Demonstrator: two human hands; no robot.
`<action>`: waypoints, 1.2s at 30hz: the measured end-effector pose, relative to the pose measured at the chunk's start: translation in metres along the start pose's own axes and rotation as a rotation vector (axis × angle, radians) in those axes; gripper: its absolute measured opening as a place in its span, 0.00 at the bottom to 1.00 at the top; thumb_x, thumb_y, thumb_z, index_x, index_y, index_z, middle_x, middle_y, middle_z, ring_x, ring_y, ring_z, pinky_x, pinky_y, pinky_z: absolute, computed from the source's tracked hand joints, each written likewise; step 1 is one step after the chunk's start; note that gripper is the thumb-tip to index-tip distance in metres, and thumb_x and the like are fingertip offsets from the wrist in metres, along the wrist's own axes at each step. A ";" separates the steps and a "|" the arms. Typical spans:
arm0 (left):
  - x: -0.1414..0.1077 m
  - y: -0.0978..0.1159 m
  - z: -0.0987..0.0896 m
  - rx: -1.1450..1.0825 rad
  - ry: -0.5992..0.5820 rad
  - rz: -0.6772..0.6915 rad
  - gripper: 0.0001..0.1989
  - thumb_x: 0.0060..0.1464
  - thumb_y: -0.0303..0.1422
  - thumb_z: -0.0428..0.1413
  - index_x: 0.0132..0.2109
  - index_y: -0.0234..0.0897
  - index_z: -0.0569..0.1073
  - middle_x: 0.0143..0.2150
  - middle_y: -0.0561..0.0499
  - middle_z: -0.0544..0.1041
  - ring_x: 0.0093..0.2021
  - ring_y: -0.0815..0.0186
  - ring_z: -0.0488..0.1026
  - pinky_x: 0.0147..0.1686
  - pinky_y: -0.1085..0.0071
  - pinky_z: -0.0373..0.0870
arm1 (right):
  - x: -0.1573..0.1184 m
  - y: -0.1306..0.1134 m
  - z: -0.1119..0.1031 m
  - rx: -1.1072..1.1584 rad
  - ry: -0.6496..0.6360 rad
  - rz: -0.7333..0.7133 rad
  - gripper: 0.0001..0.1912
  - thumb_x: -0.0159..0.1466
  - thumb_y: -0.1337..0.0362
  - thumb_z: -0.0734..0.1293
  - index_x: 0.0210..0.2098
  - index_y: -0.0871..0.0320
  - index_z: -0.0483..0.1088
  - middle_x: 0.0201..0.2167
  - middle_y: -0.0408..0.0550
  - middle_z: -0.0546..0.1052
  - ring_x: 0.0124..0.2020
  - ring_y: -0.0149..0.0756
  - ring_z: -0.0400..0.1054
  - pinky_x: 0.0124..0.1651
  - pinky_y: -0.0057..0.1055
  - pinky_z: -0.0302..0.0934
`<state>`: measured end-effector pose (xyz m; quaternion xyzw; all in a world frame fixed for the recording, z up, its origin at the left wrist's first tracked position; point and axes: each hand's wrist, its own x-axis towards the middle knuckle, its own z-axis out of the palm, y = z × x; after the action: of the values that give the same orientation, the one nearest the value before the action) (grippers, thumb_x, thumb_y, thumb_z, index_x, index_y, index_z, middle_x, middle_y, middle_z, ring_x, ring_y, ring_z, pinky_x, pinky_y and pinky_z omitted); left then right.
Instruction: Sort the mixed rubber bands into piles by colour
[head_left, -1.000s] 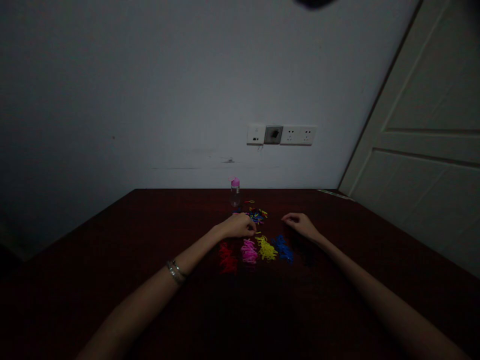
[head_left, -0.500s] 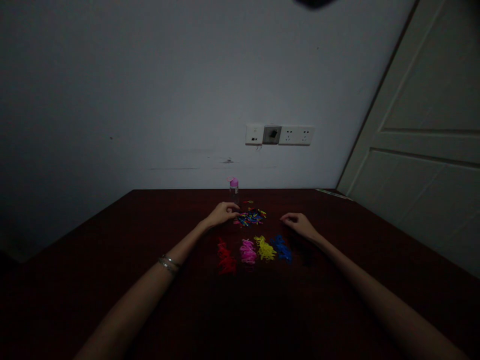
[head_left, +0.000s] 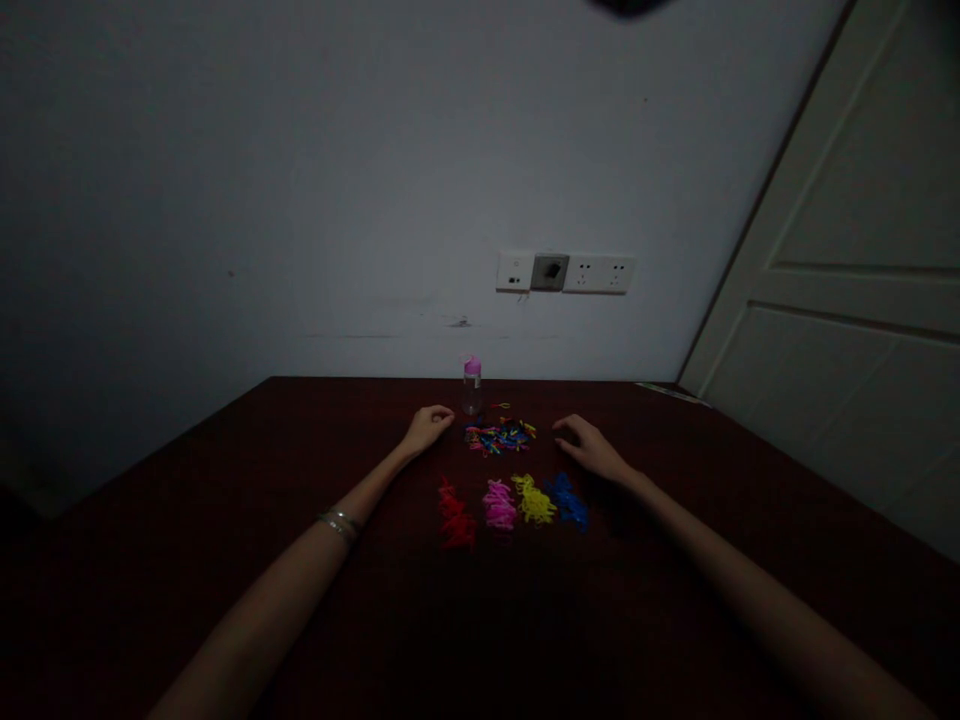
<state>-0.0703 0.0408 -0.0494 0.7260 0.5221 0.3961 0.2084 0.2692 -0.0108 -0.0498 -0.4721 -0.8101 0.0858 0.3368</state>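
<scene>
My left hand is at the left of a mixed pile of small coloured bands, its thumb and fingers pinched; what they hold, if anything, is too small to name. To the right of that pile, my right hand has its thumb and fingers apart, holding nothing. Nearer me lie four heaps in a row: red, pink, yellow and blue.
A clear bottle with a pink lid stands behind the mixed pile on the dark red table. Wall sockets are above the table. A thin flat strip lies at the back right.
My left hand has drawn back leftward from the mixed pile. The fingers of my right hand have parted. The view has shifted slightly.
</scene>
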 end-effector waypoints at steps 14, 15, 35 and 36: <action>-0.002 0.001 -0.002 -0.038 -0.013 -0.026 0.17 0.46 0.38 0.49 0.36 0.30 0.74 0.30 0.48 0.74 0.30 0.68 0.68 0.31 0.74 0.63 | 0.029 -0.013 0.020 0.058 -0.113 0.014 0.11 0.56 0.67 0.60 0.39 0.58 0.63 0.32 0.46 0.71 0.33 0.32 0.65 0.37 0.29 0.59; -0.002 0.000 -0.001 -0.039 -0.015 -0.028 0.17 0.46 0.38 0.49 0.36 0.30 0.74 0.30 0.48 0.74 0.30 0.68 0.68 0.31 0.74 0.63 | 0.028 -0.013 0.020 0.055 -0.109 0.014 0.11 0.56 0.67 0.60 0.39 0.58 0.63 0.32 0.46 0.71 0.33 0.32 0.65 0.37 0.29 0.59; -0.006 0.007 -0.003 -0.058 -0.019 -0.044 0.16 0.46 0.38 0.50 0.36 0.30 0.74 0.28 0.48 0.74 0.30 0.67 0.69 0.30 0.74 0.64 | 0.026 -0.014 0.023 -0.050 -0.084 -0.022 0.11 0.57 0.68 0.59 0.40 0.56 0.65 0.37 0.49 0.71 0.37 0.35 0.65 0.40 0.30 0.58; -0.006 0.007 -0.003 -0.059 -0.019 -0.047 0.16 0.46 0.38 0.50 0.36 0.30 0.74 0.28 0.48 0.74 0.30 0.66 0.69 0.31 0.73 0.64 | 0.027 -0.014 0.022 -0.050 -0.081 -0.028 0.11 0.57 0.68 0.59 0.40 0.56 0.65 0.36 0.49 0.71 0.37 0.35 0.65 0.40 0.30 0.58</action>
<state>-0.0694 0.0324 -0.0444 0.7108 0.5251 0.3995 0.2438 0.2367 0.0075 -0.0482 -0.4652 -0.8315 0.0797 0.2930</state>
